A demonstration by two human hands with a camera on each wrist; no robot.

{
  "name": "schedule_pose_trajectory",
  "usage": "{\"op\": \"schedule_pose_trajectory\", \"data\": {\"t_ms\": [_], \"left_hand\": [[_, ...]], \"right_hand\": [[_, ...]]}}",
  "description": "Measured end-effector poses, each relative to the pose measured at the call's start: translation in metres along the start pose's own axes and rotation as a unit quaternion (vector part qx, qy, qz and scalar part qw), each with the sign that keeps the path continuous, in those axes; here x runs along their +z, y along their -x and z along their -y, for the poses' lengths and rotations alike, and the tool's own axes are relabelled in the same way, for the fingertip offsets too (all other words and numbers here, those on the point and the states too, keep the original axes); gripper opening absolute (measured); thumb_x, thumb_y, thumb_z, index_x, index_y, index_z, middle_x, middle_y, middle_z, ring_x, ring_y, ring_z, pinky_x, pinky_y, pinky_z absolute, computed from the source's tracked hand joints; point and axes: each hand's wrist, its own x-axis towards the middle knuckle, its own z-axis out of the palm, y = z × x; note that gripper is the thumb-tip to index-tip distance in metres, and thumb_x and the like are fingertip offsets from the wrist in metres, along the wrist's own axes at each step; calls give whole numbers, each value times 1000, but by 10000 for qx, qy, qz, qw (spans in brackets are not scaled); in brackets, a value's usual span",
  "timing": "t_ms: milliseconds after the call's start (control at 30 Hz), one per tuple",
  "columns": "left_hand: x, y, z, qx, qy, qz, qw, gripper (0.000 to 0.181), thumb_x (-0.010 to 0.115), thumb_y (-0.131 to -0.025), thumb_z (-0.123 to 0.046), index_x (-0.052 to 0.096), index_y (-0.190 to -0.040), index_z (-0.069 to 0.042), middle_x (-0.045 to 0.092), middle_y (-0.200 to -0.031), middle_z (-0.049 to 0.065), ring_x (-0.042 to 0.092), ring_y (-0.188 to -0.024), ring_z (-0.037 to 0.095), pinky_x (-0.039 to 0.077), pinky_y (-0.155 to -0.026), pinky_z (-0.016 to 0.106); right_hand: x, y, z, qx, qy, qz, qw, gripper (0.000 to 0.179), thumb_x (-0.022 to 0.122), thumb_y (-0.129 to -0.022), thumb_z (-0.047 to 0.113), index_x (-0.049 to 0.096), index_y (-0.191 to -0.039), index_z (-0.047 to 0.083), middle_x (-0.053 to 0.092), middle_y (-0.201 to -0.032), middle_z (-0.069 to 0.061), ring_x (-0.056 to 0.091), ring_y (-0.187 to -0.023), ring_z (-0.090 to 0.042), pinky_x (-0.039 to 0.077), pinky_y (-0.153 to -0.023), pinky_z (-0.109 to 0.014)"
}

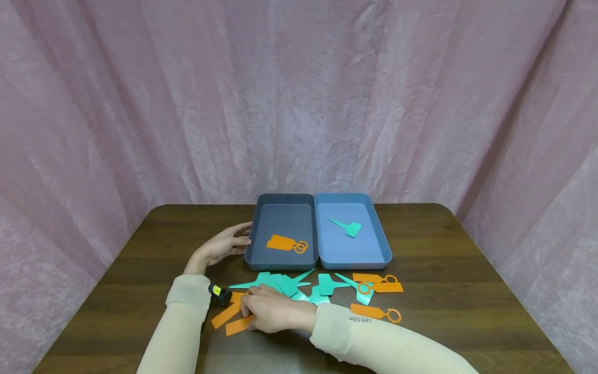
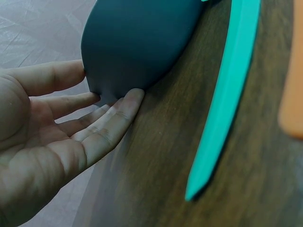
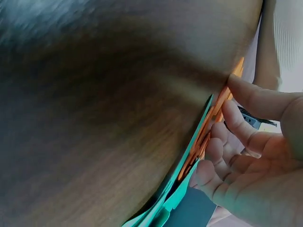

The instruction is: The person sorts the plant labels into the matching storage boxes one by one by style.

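My left hand point(image 1: 226, 245) touches the left wall of the dark grey tray point(image 1: 250, 234); its fingers lie fairly straight against the tray's corner in the left wrist view. Low in the head view, my right hand point(image 1: 273, 310) bends over several orange plant labels. Its thumb and index finger pinch one orange label point(image 1: 237, 326) across its sides, flat on the table; the label's far end is hidden under the hand. Another orange label point(image 1: 225, 315) lies just beside. Several green T-shaped plant labels point(image 1: 289, 285) are heaped beyond the right hand.
Orange ring-ended labels point(image 1: 281, 242) overlap in the dark grey tray. The adjoining blue tray point(image 1: 345, 257) holds one green label point(image 1: 352, 229). More orange labels point(image 1: 366, 311) and green labels point(image 1: 326, 285) are scattered on the brown table point(image 1: 448, 291) in front of the trays.
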Motion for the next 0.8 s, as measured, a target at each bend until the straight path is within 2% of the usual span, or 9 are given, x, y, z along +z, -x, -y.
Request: {"op": "schedule_pose_trajectory", "data": {"t_ms": [167, 333, 567, 800], "left_hand": [[0, 0, 0, 33, 10, 23, 10000, 68, 50, -110, -7, 13, -167, -4, 18, -169, 25, 25, -153, 45, 36, -118, 60], [1, 0, 0, 61, 2, 54, 10000, 68, 50, -110, -7, 12, -167, -3, 17, -169, 26, 22, -154, 46, 36, -118, 60], [0, 0, 2, 30, 15, 16, 10000, 68, 50, -109, -7, 13, -167, -3, 17, -169, 26, 27, -152, 47, 36, -118, 61], [1, 0, 0, 34, -5, 4, 10000, 68, 49, -110, -8, 13, -167, -4, 17, -169, 26, 26, -152, 47, 36, -118, 61]], "right_hand": [[1, -1, 2, -102, -57, -163, 9998, 16, 84, -90, 17, 69, -88, 22, 54, -87, 12, 48, -82, -5, 39, -74, -16], [1, -2, 3, -82, -112, -104, 9999, 18, 82, -89, 9, 72, -100, 20, 60, -92, 11, 52, -86, -6, 43, -79, -18], [1, -1, 4, 162, -72, 135, 9998, 16, 82, -90, 11, 70, -97, 20, 59, -93, 9, 48, -84, -8, 41, -78, -20], [1, 2, 5, 208, 40, 165, 9996, 17, 79, -92, 10, 66, -95, 21, 55, -94, 9, 45, -86, -9, 39, -78, -21]]}}
